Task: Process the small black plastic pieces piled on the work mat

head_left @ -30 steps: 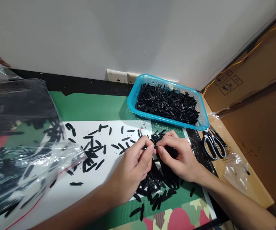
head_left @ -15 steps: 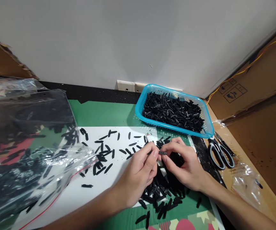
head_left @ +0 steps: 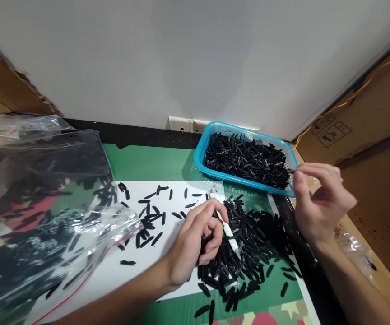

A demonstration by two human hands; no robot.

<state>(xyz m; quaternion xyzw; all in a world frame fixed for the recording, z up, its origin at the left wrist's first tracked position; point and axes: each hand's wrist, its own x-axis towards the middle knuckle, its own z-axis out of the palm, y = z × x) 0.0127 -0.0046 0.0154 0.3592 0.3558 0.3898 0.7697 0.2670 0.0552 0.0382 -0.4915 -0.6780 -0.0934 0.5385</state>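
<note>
My right hand [head_left: 320, 198] is raised at the right end of a blue plastic basket [head_left: 245, 178]. Its thumb and index finger pinch a small dark strip [head_left: 293, 170], largely hidden by the fingertips. Black strips [head_left: 245, 158] like those on the table fill the basket. My left hand [head_left: 198, 239] rests loosely curled at the left side of a pile of black strips [head_left: 252, 234], its fingers apart and nothing visible held. Close beside its index finger, a white pen-like tool [head_left: 229, 237] with a pointed end lies on the pile.
Loose black strips [head_left: 150, 214] are scattered over white paper [head_left: 168, 266] on a green mat [head_left: 147, 158]. A clear zip bag [head_left: 90, 180] covers the left side. Cardboard boxes [head_left: 378, 135] stand at the right, near crumpled clear plastic [head_left: 354, 248].
My hands have come apart. The right moved right and up to the basket's end with the dark strip, now covering the scissors; the left stayed beside the pile and loosened.
</note>
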